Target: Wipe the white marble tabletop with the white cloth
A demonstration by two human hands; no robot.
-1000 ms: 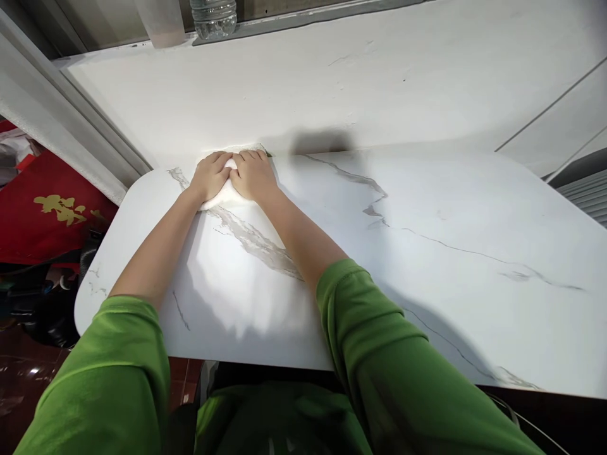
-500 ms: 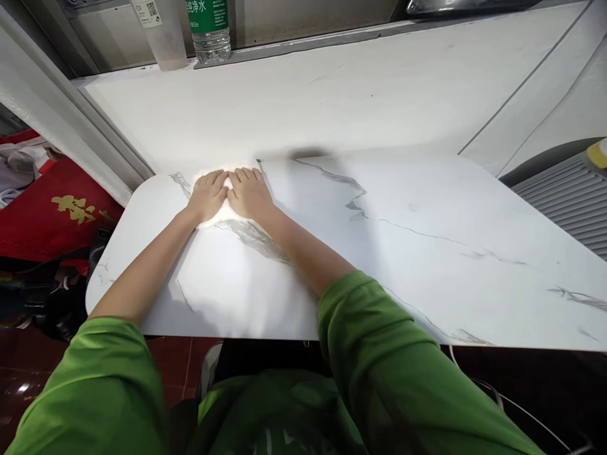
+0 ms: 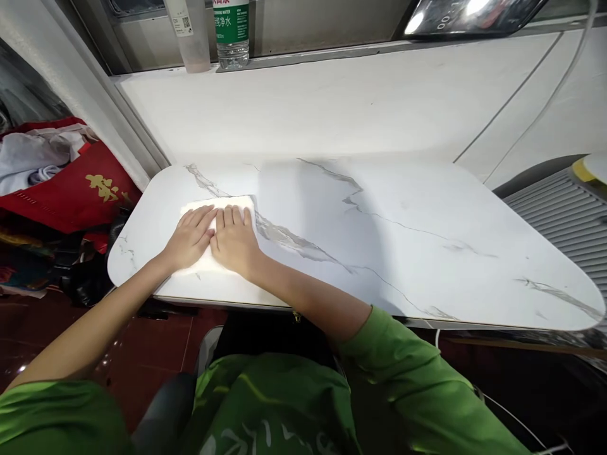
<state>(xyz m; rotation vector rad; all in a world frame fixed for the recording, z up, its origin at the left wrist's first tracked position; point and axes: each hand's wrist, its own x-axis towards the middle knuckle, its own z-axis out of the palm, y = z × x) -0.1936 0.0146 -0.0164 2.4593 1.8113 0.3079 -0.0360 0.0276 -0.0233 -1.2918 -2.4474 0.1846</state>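
A white cloth (image 3: 243, 201) lies flat on the white marble-patterned table (image 3: 303, 278), toward its left end. My left hand (image 3: 190, 237) rests palm down on the cloth's left part, fingers stretched out. Beside it, my right hand (image 3: 234, 240) presses flat on the cloth's middle and right, fingers also straight. The two thumbs nearly meet between the hands. Neither hand's fingers are wrapped round the cloth; part of it is hidden beneath the palms.
On the ledge behind the table stand a clear plastic cup (image 3: 190, 44) and a water bottle with a green label (image 3: 232, 31). A dark glossy device (image 3: 465, 19) sits at the back right. A red bag (image 3: 71, 189) is at left, a ribbed grey appliance (image 3: 554, 208) at right.
Both hands and the white cloth have moved from the table's back edge toward me and a little left. The camera view has shifted too.
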